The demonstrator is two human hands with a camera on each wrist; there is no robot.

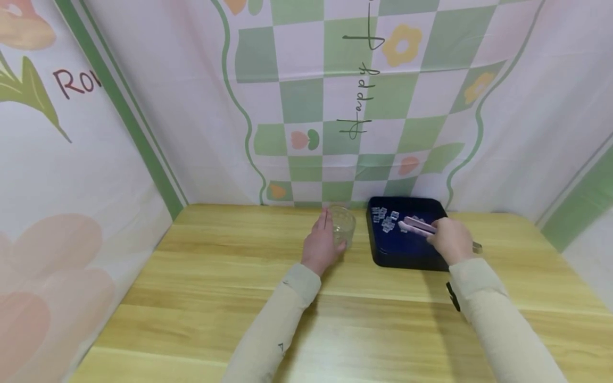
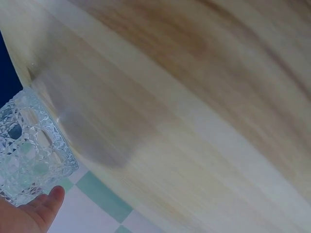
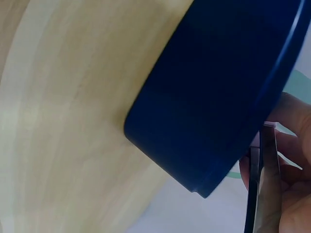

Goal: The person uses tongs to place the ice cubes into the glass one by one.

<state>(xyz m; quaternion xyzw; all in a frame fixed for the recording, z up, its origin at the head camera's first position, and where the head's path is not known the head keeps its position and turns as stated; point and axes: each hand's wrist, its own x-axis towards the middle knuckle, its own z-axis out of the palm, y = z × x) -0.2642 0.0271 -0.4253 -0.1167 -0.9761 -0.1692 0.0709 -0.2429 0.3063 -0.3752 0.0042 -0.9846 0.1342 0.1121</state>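
Observation:
My left hand (image 1: pixel 322 246) holds a clear glass cup (image 1: pixel 344 226) upright on the table, the thumb at its near side and the fingers along its left. In the left wrist view the cup (image 2: pixel 36 150) shows a cut diamond pattern. My right hand (image 1: pixel 452 240) grips a pair of tongs (image 1: pixel 417 226) with pinkish ends, held over a dark blue tray (image 1: pixel 397 260). Several small clear cubes (image 1: pixel 389 223) lie in the tray, mostly toward its left. From the right wrist, the tray's outer wall (image 3: pixel 209 97) fills the middle, with the metal tongs (image 3: pixel 269 194) beside it.
The wooden table (image 1: pixel 230 266) reaches back to a hanging cloth (image 1: pixel 301 101) with green checks, close behind the tray and cup. Another printed cloth (image 1: pixel 62 175) hangs along the left. A small black object (image 1: pixel 452 296) shows beside the right sleeve.

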